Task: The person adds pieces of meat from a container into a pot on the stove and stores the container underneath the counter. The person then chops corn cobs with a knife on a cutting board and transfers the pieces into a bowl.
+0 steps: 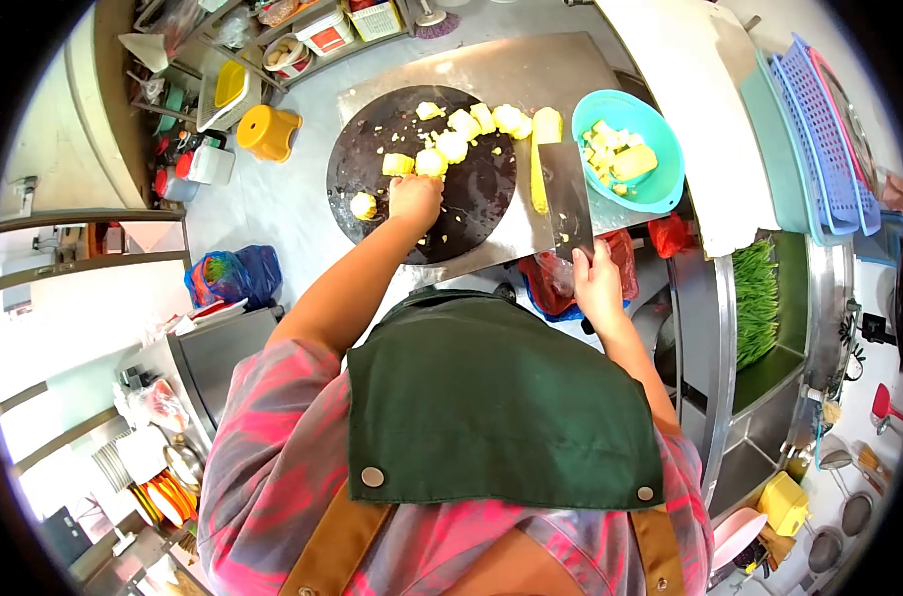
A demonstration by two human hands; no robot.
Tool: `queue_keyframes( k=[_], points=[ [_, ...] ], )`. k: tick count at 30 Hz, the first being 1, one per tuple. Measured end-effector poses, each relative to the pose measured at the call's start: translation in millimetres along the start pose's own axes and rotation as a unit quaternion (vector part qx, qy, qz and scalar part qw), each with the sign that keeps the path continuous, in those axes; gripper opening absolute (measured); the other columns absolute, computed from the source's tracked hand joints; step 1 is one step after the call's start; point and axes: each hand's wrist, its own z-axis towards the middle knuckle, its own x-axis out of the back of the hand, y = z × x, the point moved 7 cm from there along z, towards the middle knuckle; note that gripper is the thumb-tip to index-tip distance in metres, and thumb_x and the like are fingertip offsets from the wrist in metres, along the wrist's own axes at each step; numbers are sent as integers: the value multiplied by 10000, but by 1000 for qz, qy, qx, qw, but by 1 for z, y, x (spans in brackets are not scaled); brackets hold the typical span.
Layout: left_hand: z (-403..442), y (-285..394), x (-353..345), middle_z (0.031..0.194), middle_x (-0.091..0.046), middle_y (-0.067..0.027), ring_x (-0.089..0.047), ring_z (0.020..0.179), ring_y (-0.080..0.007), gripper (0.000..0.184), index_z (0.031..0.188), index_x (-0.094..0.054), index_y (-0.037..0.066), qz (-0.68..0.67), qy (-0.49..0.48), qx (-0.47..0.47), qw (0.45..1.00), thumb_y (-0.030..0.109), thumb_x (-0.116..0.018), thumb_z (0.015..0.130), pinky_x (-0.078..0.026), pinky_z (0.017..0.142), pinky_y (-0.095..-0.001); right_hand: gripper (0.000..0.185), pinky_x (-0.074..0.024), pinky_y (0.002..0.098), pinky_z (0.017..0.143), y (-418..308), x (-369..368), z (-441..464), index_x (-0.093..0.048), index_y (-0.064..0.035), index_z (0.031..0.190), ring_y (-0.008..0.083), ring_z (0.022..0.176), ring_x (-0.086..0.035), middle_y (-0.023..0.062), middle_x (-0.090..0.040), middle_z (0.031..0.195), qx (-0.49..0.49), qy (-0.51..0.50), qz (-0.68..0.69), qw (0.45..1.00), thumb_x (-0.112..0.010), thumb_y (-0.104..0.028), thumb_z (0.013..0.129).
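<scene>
A cleaver [568, 194] points away from me over the right side of the steel table, its handle gripped in my right hand [599, 280]. On the round dark cutting board [372, 124], my left hand [416, 199] has its fingers closed at a chunk of corn [430, 162]; the fingertips are partly hidden. More cut corn chunks [463, 123] run in a line toward the upper right, with small crumbs around them. One chunk [363, 206] lies apart at the left. A longer piece of corn [547, 124] lies beside the blade, above a slim yellow strip [538, 184].
A turquoise basin [676, 149] with yellow pieces stands at the table's right edge. Red plastic bags [625, 263] hang below the front edge. On the floor at left are a yellow stool [269, 133] and a blue bag [258, 276]. Green vegetables [756, 303] fill a sink at right.
</scene>
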Motion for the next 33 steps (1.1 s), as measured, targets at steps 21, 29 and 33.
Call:
queue_keyframes(
  k=[21, 29, 33],
  points=[
    [43, 109, 14, 986, -583, -133, -538, 881, -311, 215, 911, -640, 35, -159, 244, -153, 944, -6, -518, 739, -455, 790, -357, 183, -429, 277, 446, 66, 83, -43, -516, 18, 956, 128, 487, -537, 75, -574, 630, -158, 109, 137, 972, -527, -157, 902],
    [47, 142, -67, 971, -575, -158, -556, 901, -336, 211, 955, -611, 29, -390, -63, -128, 910, 26, -559, 750, -455, 792, -391, 172, -349, 233, 359, 79, 92, -57, -475, 4, 998, 73, 401, -416, 10, -462, 555, -178, 145, 205, 951, -488, -149, 922],
    [-26, 218, -2, 1060, -560, -127, -587, 871, -322, 215, 1001, -599, 63, -363, 48, -397, 841, 52, -579, 787, -471, 789, -389, 185, -402, 291, 412, 82, 88, -49, -474, 19, 996, 132, 448, -492, 66, -538, 609, -167, 100, 154, 969, -494, -147, 915]
  ],
)
